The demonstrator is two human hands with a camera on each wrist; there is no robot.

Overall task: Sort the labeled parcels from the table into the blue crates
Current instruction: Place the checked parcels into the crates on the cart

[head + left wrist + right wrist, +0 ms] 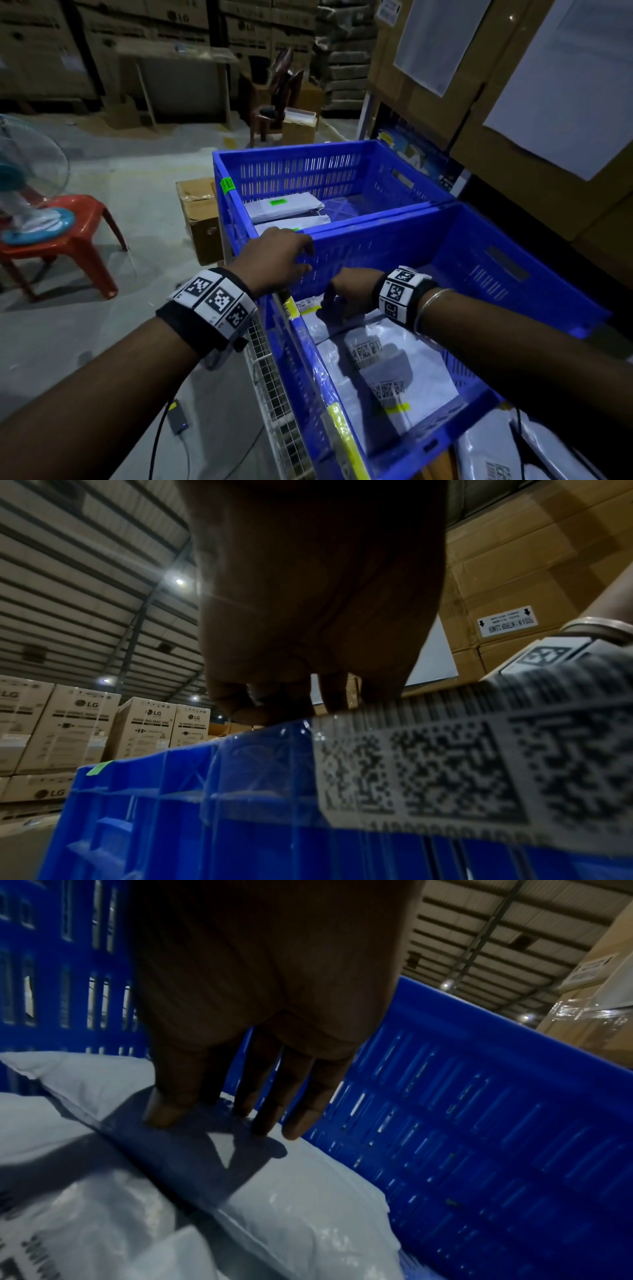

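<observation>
Right hand: my right hand (349, 291) sits mid-frame in the head view, inside the near crate, fingers (301, 1118) straight and spread, tips pressing on a grey parcel (281, 1191); released, gripping nothing.
Left hand: my left hand (274, 260) is just left of centre, fingers (246, 704) curled over the top edge of the near crate's far wall; I read it as grasping that rim.
Near crate: the near blue crate (513, 274) fills the lower right and holds several grey parcels with printed code labels (364, 351), lying flat and overlapping.
Far crate: the far blue crate (291, 150) stands directly behind it, rims touching, in the upper centre; I see two more parcels (284, 205) on its floor, one with a green tag.
Loose parcels: further parcels (496, 455) lie at the bottom right corner, outside the crates.
Surroundings: red stool (85, 240) with a fan (30, 178) at the left edge; cardboard boxes (513, 85) stacked at upper right.
</observation>
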